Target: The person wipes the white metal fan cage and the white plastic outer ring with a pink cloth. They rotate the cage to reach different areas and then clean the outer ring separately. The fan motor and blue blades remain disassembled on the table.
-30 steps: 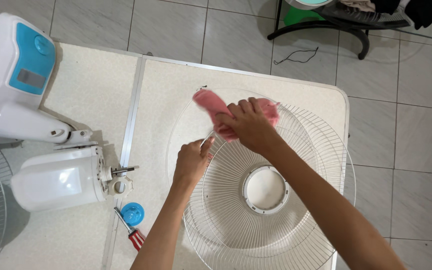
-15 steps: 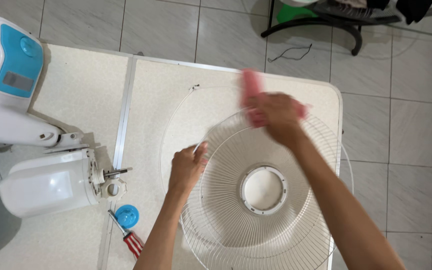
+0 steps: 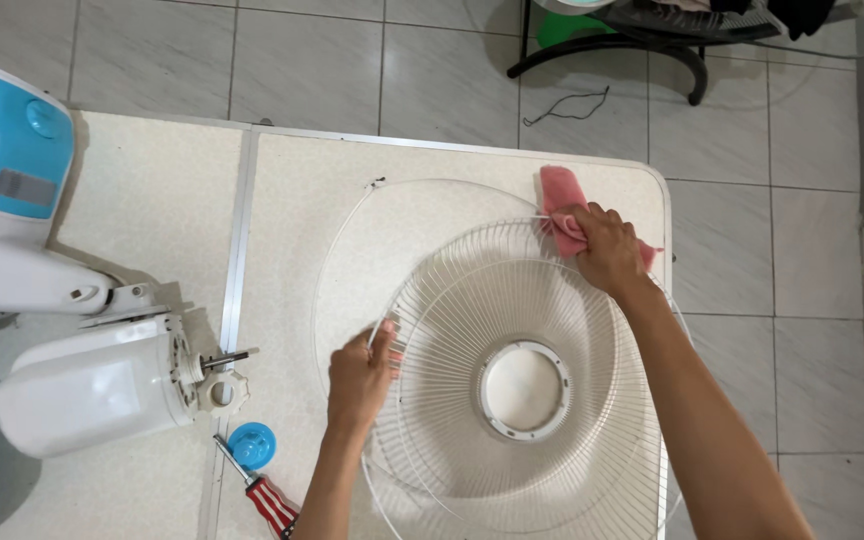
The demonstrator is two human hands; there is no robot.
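On the white table (image 3: 282,200), our left hand (image 3: 360,375) pinches the wire fan guard (image 3: 512,390); our right hand (image 3: 607,250) clutches a pink cloth (image 3: 558,195), whose hard rubbing could tip the guard off the edge.

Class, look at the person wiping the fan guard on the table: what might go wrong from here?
The fan guard overhangs the table edge at the right, so it might slip off. The pink cloth in the right hand may snag on the wires. The left hand grips thin wires, which could pinch fingers.

Screwdriver (image 3: 264,497) and fan grille (image 3: 512,380) run off-frame below.
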